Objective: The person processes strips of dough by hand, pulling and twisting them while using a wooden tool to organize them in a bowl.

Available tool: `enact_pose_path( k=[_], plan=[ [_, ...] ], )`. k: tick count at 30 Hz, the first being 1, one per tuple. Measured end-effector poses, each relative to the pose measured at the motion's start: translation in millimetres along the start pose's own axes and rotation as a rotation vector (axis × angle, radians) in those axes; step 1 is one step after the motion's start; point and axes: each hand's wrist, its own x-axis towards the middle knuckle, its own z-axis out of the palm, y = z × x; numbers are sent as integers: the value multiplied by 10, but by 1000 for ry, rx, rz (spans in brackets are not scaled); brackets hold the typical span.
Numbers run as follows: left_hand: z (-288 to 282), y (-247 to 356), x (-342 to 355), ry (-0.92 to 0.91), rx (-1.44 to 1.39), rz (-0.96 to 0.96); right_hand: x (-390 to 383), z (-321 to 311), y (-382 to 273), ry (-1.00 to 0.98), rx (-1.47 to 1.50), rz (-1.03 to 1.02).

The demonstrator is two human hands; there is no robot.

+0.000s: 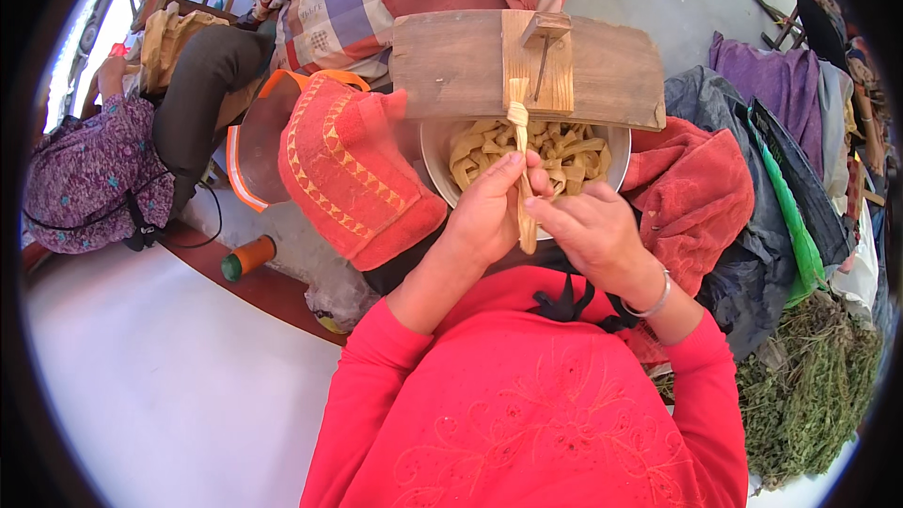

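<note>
A flat tan strip [527, 226] with a knot near its top end stands lengthwise in front of me. My left hand [487, 202] pinches it between thumb and fingers just below the knot. Close by on the right, my right hand [597, 233] has its thumb and bent fingers at the strip's lower part. Beneath the hands sits a pale metal bowl [623, 158] with many similar tan strips [574, 155], some looped or knotted. Across the bowl's far side lies a wooden board [442, 66]. It carries a small wooden block [546, 28] with a thin metal rod; the strip's top end is beside the rod.
Red towels [343, 169] flank the bowl, with another red cloth [691, 198] at right. An orange thread spool [250, 258] lies at left. Dark plastic bags [738, 160] and a heap of dried plants [809, 386] are at right. Another person's purple patterned sleeve [103, 169] shows far left.
</note>
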Motion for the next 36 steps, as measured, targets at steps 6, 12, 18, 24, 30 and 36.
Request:
enact_pose_path(
  k=[6, 12, 18, 24, 30, 36],
  plan=[
    [1, -26, 129, 105, 259, 127, -28, 253, 68, 172, 279, 112],
    [68, 94, -3, 70, 1716, 601, 98, 52, -39, 109, -90, 128],
    [172, 149, -58, -66, 2128, 850, -41, 200, 26, 103, 210, 216],
    [303, 4, 35, 210, 1940, 1000, -114, 407, -31, 561, 958, 649],
    [377, -98, 40, 38, 875, 336, -49, 275, 80, 735, 1111, 747],
    [387, -35, 99, 9, 1545, 946, 34, 361, 252, 739, 1561, 934]
  ],
)
